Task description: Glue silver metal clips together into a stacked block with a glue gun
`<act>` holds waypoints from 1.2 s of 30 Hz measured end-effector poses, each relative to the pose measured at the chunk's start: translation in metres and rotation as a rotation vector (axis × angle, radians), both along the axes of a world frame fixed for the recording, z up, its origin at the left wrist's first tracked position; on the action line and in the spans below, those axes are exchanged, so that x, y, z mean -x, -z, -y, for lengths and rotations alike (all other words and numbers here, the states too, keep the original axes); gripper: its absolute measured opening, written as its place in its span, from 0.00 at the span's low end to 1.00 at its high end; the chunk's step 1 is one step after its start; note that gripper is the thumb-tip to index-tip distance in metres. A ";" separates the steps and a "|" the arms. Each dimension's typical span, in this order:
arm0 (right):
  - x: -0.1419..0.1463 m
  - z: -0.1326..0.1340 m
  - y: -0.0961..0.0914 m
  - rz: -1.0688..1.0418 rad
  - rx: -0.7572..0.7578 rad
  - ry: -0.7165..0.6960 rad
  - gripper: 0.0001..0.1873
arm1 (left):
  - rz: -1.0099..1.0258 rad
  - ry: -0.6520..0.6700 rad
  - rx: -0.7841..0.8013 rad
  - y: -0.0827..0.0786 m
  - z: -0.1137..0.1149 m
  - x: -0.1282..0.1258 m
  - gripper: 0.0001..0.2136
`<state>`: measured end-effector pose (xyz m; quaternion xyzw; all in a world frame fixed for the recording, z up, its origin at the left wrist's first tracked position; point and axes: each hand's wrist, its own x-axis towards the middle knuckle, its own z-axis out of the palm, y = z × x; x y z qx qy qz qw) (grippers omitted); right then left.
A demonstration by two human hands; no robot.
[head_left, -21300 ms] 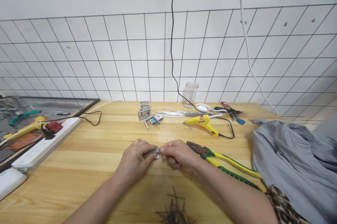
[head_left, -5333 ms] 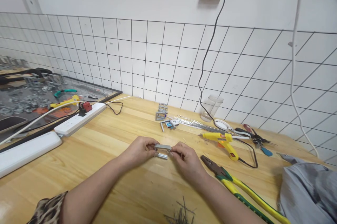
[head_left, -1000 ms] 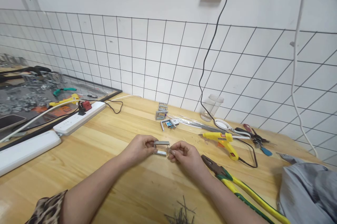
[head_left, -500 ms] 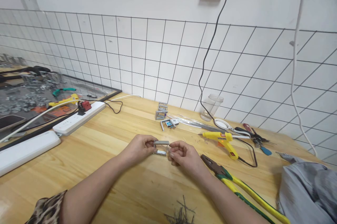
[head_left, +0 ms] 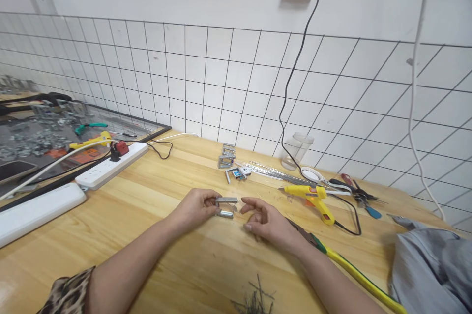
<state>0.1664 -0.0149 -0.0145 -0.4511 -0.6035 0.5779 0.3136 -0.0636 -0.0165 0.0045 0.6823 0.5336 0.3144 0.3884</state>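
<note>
My left hand pinches the left end of a small silvery metal frame, which has two parallel bars with a gap between them. Just right of the frame, my right hand is held with its fingers apart and nothing visible in them. A thin piece, too small to name, shows at the frame's right end. Pliers with green and yellow handles lie partly hidden behind my right forearm. Below the hands, a heap of thin dark metal pins lies on the wooden table.
Several similar metal frames and thin clear rods lie farther back, near a clear jar. A yellow glue gun is at the right, with grey cloth beyond. White power strips line the left side.
My right hand has let go of the frame's right end and moved slightly right, its fingers spreading. My left hand keeps the frame in nearly the same place.
</note>
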 end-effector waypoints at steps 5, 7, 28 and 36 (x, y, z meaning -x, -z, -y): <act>-0.009 -0.006 0.004 -0.024 0.022 -0.022 0.32 | 0.016 -0.005 -0.002 0.000 -0.001 0.002 0.11; -0.009 -0.007 0.005 -0.030 0.020 -0.013 0.31 | 0.020 -0.018 -0.012 -0.001 -0.002 0.003 0.11; 0.005 -0.004 0.014 -0.093 -0.029 0.081 0.25 | -0.080 -0.328 -0.129 -0.005 -0.105 0.039 0.09; 0.009 -0.007 0.022 -0.106 -0.025 0.114 0.22 | -0.157 -0.418 -0.098 0.009 -0.139 0.052 0.12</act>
